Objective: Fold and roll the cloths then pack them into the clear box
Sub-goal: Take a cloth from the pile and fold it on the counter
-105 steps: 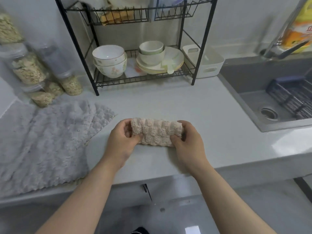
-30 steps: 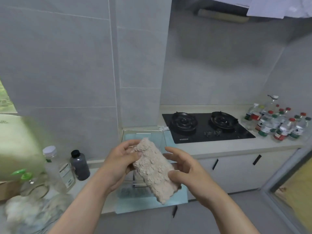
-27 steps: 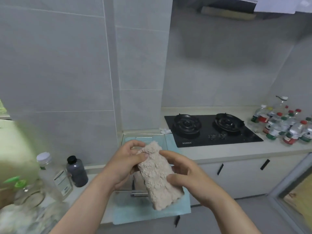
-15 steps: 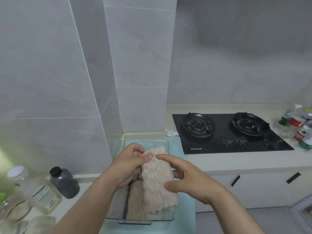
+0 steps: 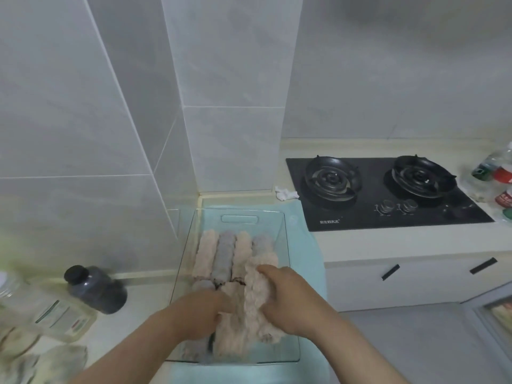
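In the head view, the right hand (image 5: 288,297) curls its fingers round a beige rolled cloth (image 5: 257,306) at the 5 o'clock side of the clear box (image 5: 285,245), beside the packed rolls (image 5: 224,256), while the left hand (image 5: 199,314) at 7 o'clock has its fingers buried among them, its grip impossible to tell.

Clear box (image 5: 287,259) on teal mat (image 5: 310,245), part-packed.
Far row: four rolled cloths (image 5: 223,256), beige and grey alternating. Right hand (image 5: 291,300) grips beige roll (image 5: 256,297), near right; left hand (image 5: 198,314) against near rolls, hold unclear. Hob (image 5: 388,195) far right.
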Demonstrator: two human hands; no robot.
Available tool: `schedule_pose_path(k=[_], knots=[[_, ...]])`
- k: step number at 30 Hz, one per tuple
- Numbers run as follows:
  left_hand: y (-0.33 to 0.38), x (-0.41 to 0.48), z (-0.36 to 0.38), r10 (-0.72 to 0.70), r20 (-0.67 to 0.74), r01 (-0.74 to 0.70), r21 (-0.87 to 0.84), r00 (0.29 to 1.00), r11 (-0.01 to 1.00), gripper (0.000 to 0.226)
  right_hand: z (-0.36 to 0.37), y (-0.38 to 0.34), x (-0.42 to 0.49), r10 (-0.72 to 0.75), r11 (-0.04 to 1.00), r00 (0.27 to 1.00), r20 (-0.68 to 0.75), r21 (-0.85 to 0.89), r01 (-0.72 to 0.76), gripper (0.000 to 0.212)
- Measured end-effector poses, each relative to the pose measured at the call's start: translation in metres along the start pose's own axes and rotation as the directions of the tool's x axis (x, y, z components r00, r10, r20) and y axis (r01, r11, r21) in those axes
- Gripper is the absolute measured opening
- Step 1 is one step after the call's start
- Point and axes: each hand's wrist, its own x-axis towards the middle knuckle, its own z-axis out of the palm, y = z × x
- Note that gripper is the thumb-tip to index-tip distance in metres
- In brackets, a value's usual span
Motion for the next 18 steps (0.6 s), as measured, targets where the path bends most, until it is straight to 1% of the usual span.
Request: schedule_pose_path(k=[2,4,5,8,10,12,13,16,18], knots=[[-0.009,0.009,0.007,0.061,0.113,-0.073,0.102,0.992,0.992,0.053,0.020,-0.004,0.008,0.017,0.996,0.999,0.045,-0.085,-0.013,0.058],[-0.015,0.016,0.008,0.060,0.189,-0.103,0.231,0.980,0.967,0.059,0.037,-0.004,0.018,0.070,0.986,0.994,0.086,-0.157,-0.056,0.054],[-0.017,0.018,0.009,0.055,0.206,-0.112,0.279,0.977,0.954,0.059,0.045,-0.003,0.023,0.114,0.977,0.988,0.106,-0.191,-0.092,0.056],[-0.021,0.020,0.011,0.086,0.213,-0.159,0.352,0.973,0.922,0.058,0.063,0.001,0.038,0.260,0.938,0.951,0.167,-0.277,-0.207,0.067],[-0.026,0.020,0.014,0.095,0.208,-0.168,0.368,0.973,0.915,0.058,0.072,0.007,0.046,0.363,0.900,0.916,0.173,-0.318,-0.297,0.068],[-0.028,0.021,0.018,0.096,0.206,-0.167,0.363,0.974,0.917,0.059,0.082,0.013,0.053,0.429,0.875,0.887,0.168,-0.320,-0.363,0.066],[-0.028,0.021,0.018,0.096,0.208,-0.166,0.350,0.973,0.922,0.059,0.086,0.016,0.055,0.431,0.875,0.886,0.171,-0.320,-0.364,0.065],[-0.027,0.021,0.016,0.104,0.203,-0.163,0.302,0.974,0.939,0.057,0.100,0.019,0.061,0.322,0.922,0.932,0.168,-0.280,-0.268,0.052],[-0.026,0.020,0.013,0.116,0.187,-0.166,0.276,0.975,0.947,0.052,0.108,0.022,0.065,0.283,0.950,0.942,0.180,-0.189,-0.249,0.057]])
